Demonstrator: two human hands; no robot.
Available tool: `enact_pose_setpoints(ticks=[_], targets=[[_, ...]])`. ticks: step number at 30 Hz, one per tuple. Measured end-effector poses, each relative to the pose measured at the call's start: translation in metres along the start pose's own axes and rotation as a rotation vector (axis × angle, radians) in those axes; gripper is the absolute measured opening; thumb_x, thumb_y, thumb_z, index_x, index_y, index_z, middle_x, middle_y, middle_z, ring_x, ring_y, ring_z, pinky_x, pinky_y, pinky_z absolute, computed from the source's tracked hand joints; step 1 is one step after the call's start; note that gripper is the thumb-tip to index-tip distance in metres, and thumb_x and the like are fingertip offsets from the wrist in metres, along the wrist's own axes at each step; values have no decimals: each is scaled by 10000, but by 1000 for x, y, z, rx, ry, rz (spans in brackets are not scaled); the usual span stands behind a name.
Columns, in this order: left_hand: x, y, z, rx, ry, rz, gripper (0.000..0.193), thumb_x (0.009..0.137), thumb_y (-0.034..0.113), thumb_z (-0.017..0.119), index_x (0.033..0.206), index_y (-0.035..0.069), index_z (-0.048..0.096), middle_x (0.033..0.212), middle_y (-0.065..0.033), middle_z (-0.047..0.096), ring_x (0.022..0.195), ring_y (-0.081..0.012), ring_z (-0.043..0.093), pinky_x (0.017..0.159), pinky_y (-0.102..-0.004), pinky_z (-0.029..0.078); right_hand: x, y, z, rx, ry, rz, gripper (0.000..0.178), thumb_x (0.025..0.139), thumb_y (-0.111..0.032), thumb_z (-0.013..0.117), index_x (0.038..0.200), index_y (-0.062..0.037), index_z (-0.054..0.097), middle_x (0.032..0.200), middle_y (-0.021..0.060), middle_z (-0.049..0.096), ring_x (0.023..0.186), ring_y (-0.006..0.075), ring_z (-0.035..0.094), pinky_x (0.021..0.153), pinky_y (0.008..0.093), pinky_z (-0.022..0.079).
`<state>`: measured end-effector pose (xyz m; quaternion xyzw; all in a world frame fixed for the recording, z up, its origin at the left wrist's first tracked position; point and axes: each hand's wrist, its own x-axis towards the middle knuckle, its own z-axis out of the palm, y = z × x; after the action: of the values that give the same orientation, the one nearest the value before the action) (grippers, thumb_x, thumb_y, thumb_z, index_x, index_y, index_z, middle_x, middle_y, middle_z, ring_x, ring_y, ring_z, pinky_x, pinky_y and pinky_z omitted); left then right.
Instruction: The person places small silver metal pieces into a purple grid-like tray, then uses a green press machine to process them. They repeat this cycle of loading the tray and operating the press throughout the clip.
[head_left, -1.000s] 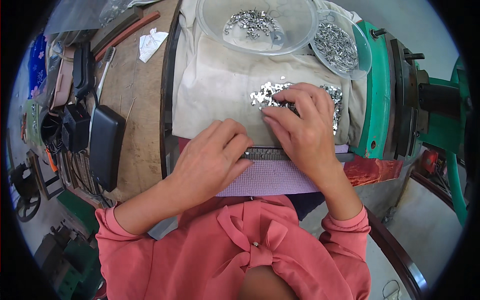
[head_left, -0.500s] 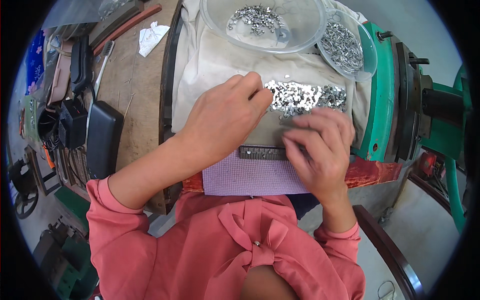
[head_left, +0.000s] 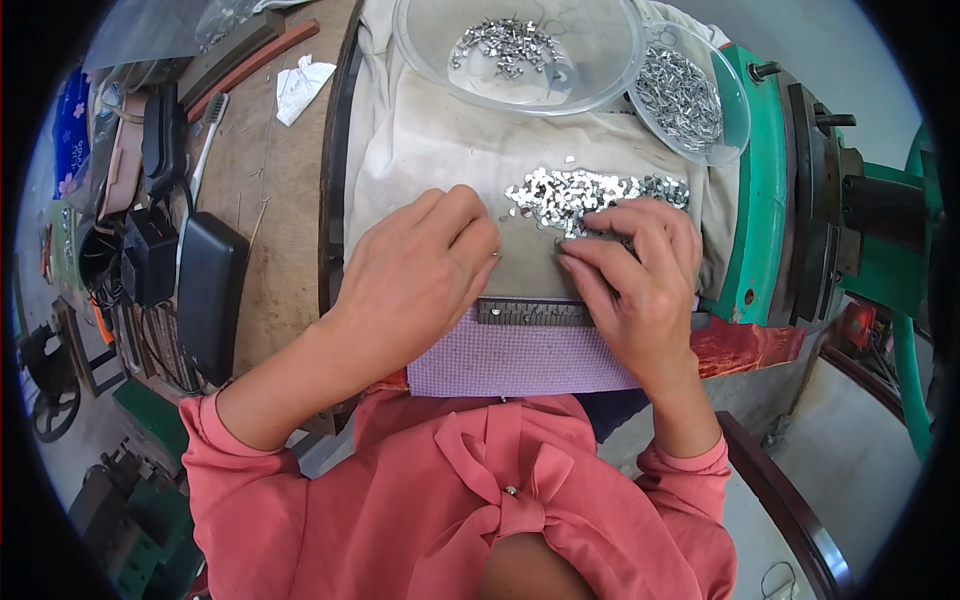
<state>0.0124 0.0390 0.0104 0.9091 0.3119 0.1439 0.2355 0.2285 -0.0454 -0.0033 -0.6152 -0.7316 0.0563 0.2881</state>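
A pile of small flat shiny metal pieces is spread on the pale cloth. My right hand reaches over the pile's near right edge, thumb and forefinger pinched on a small metal piece. To the left of the pile, my left hand is closed with its fingertips together. A tiny bright spot shows at those fingertips, too small to name. Just in front of both hands lies a dark metal bar with a row of slots or marks, at the edge of a purple woven mat.
Behind the pile stand a large clear plastic tub and a smaller clear bowl, both holding small metal parts. Green machinery borders the right side. A black case, a toothbrush and crumpled white paper lie on the left.
My left hand has drawn back left and nearer to me, away from the pile. The right hand's fingers have moved slightly left and closed at the pile's edge.
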Motion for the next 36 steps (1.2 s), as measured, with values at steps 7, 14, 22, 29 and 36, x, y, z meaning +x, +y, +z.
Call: enact_pose_setpoints(ticks=[7, 14, 22, 29, 36], targets=[[-10, -5, 4, -7, 43, -8, 167, 769, 39, 743, 883, 43, 622, 954, -78, 582, 843, -286, 597, 704, -391, 500, 18, -10, -2, -96, -78, -13, 155, 698, -97, 801, 833, -83, 726, 1041, 30, 634, 1061, 281, 573, 969, 464, 399], [-15, -3, 3, -51, 58, -2, 181, 730, 16, 756, 857, 47, 631, 928, -72, 595, 828, -278, 601, 690, -381, 497, 18, -14, 3, -57, -71, -50, 141, 696, -87, 790, 806, -73, 703, 982, 27, 635, 1055, 272, 580, 1002, 474, 394], [-40, 13, 10, -250, 49, -64, 221, 707, -13, 775, 858, 53, 627, 931, -81, 606, 824, -279, 609, 678, -375, 495, 19, -15, 0, -38, -136, -23, 135, 697, -116, 821, 808, -126, 744, 982, -3, 659, 1102, 258, 587, 1048, 495, 358], [-41, 14, 13, -282, 46, -109, 230, 721, -7, 783, 878, 53, 627, 943, -82, 607, 846, -278, 614, 710, -377, 498, 16, -14, -1, 6, -109, -34, 166, 670, -97, 816, 783, -96, 694, 953, 11, 638, 1051, 260, 587, 1005, 473, 372], [-42, 12, 14, -297, 51, -96, 225, 718, -15, 784, 886, 38, 645, 944, -86, 618, 846, -283, 620, 706, -372, 507, -8, -38, 1, 192, -72, -6, 215, 664, -115, 832, 816, -115, 680, 984, 4, 648, 1059, 257, 591, 1028, 491, 363]])
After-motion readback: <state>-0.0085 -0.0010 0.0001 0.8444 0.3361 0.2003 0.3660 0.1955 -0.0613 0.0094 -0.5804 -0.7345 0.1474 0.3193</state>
